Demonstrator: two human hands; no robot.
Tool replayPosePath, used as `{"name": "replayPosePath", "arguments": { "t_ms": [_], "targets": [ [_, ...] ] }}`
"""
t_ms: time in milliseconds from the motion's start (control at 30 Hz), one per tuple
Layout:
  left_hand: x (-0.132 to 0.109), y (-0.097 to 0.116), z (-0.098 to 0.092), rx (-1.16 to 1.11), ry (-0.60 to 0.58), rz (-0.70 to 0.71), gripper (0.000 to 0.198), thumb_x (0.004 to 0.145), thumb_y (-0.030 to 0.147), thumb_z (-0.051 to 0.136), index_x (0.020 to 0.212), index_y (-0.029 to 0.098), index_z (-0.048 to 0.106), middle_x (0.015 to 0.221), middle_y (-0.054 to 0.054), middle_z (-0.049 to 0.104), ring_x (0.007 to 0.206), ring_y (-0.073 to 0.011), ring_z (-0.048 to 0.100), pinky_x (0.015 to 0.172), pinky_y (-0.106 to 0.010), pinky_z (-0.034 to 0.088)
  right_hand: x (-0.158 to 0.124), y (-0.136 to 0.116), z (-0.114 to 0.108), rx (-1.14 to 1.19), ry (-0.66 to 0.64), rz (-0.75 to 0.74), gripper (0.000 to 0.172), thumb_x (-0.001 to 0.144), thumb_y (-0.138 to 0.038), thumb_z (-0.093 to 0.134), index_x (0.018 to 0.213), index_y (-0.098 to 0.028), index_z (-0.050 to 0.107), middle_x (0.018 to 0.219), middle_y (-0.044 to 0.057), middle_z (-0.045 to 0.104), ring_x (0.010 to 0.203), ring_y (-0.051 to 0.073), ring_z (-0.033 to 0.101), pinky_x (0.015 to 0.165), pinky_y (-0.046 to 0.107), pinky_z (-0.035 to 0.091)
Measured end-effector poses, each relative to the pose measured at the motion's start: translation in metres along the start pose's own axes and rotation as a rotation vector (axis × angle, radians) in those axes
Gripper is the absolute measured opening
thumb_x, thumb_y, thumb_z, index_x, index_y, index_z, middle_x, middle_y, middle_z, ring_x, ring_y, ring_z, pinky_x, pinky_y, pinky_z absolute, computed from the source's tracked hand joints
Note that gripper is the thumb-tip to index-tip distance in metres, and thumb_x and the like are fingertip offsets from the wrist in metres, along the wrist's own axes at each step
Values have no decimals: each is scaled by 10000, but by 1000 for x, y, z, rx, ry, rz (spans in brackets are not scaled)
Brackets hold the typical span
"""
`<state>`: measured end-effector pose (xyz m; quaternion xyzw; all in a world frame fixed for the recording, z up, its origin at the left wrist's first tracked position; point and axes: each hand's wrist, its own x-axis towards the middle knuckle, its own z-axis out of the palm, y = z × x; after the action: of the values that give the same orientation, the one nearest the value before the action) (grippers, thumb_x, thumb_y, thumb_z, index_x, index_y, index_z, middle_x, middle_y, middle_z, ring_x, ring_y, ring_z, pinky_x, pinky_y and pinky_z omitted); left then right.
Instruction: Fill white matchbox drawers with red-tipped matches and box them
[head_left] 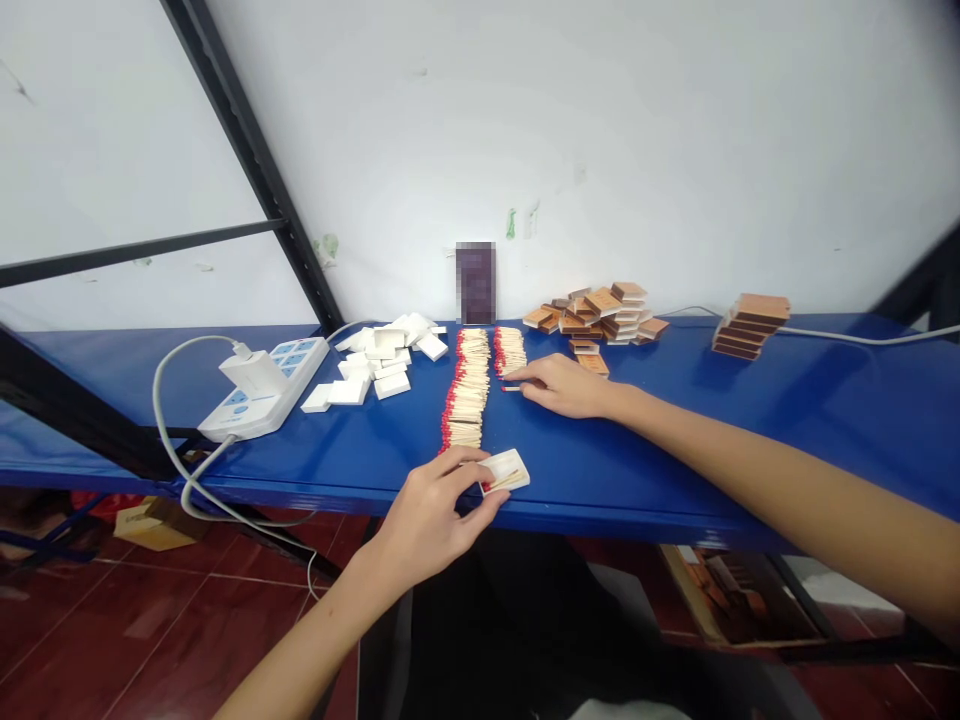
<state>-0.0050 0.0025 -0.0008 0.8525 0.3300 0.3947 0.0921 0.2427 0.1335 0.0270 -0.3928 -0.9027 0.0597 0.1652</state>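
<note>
My left hand (439, 505) grips a white matchbox tray (517, 478) at the table's front edge, fingers over its left end and thumb along its near side. A few matches (504, 482) lie inside the tray. My right hand (561, 386) is at the near end of the shorter row of red-headed matches (511, 350), its fingertips closed at a single match (511, 388) that points left. A longer row of matches (466, 390) runs beside it, its near end by my left fingers.
White empty trays (375, 355) lie heaped at left, near a power strip (270, 395) with a plugged-in charger and cable. Brown matchbox sleeves (600, 312) are piled at back right, with a stack of matchboxes (752, 322) farther right. A dark blurred panel (476, 283) stands against the wall.
</note>
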Motion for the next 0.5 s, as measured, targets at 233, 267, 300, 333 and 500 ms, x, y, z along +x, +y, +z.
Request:
{"name": "replayPosePath", "arguments": {
  "t_ms": [233, 267, 300, 333, 500],
  "targets": [
    [0, 0, 0, -4, 6, 0, 49, 902, 234, 649, 925, 196, 669, 1033, -72, 703, 923, -181, 696, 839, -287, 565, 1, -1, 7, -71, 15, 76, 392, 949, -272, 472, 1286, -212, 664, 1203, 92, 716, 1074, 258, 662, 897, 324, 459],
    [0, 0, 0, -3, 6, 0, 48, 902, 233, 649, 925, 196, 668, 1032, -71, 703, 922, -180, 696, 839, -287, 564, 1, -1, 7, -74, 15, 83, 392, 951, -279, 472, 1287, -211, 663, 1211, 94, 711, 1083, 261, 658, 897, 326, 458],
    [0, 0, 0, -2, 5, -1, 46, 903, 232, 648, 926, 196, 667, 1033, -71, 702, 924, -180, 695, 840, -286, 563, 1, -2, 7, -72, 15, 86, 392, 954, -283, 468, 1285, -209, 665, 1215, 94, 709, 1085, 262, 656, 895, 326, 456],
    [0, 0, 1, -2, 5, 0, 46, 904, 231, 648, 928, 196, 666, 1036, -72, 701, 928, -180, 695, 842, -287, 562, 1, -3, 7, -66, 15, 86, 389, 955, -283, 465, 1277, -209, 671, 1210, 93, 711, 1079, 261, 656, 886, 322, 455],
    [-1, -1, 1, 9, 4, 10, 54, 904, 231, 652, 937, 190, 662, 1046, -74, 696, 940, -181, 693, 852, -290, 558, 1, -3, 3, 28, 14, 140, 360, 938, -300, 498, 1220, -225, 709, 964, 60, 758, 841, 212, 667, 723, 276, 436]
  ]
}}
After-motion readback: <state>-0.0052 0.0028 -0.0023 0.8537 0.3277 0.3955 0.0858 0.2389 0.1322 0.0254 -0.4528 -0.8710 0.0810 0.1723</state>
